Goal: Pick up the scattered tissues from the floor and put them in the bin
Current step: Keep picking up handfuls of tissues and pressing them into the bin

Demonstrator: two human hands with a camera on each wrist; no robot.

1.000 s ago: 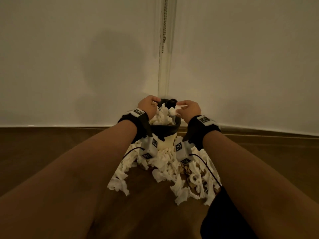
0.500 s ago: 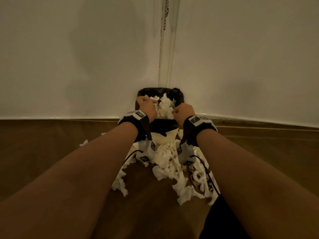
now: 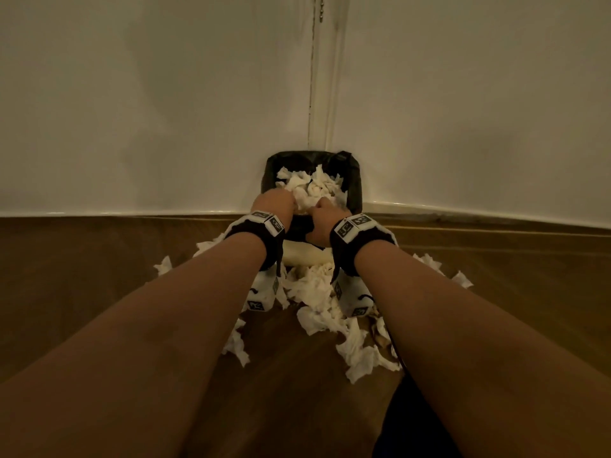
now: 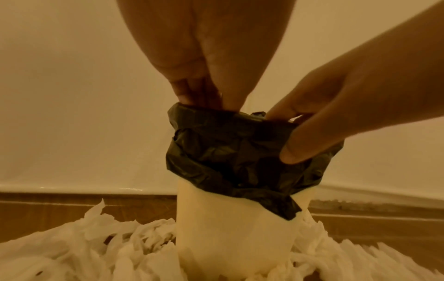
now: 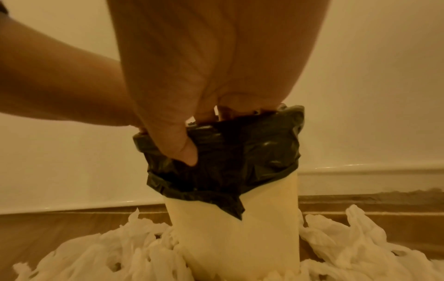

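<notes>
**Both hands at the bin's mouth, tissues still strewn on the floor**

On the left of the wooden floor (image 3: pixel 82 292), small scraps of tissue lie apart from the main heap, close to the skirting where floor meets wall (image 3: pixel 132 110). The left hand (image 3: pixel 272 206) reaches into the mouth of the bin (image 4: pixel 238 237), its fingers (image 4: pixel 190 89) dipping past the rim inside the black liner (image 4: pixel 230 150); whether they grasp any tissue there cannot be told. The bin stands upright in the corner of the floor, a pale cylinder with the liner folded down over its upper part, and it is filled with crumpled tissues (image 3: pixel 310 190) up to the rim. The right hand (image 3: pixel 325 219) clutches the near rim, thumb (image 5: pixel 177 144) pressed on the outside of the liner and the other fingers curled over the edge into the bin. Scattered tissues (image 3: pixel 327 302) lie heaped round the bin's foot, spreading toward the person, with a few loose pieces to the right of the right forearm.
</notes>
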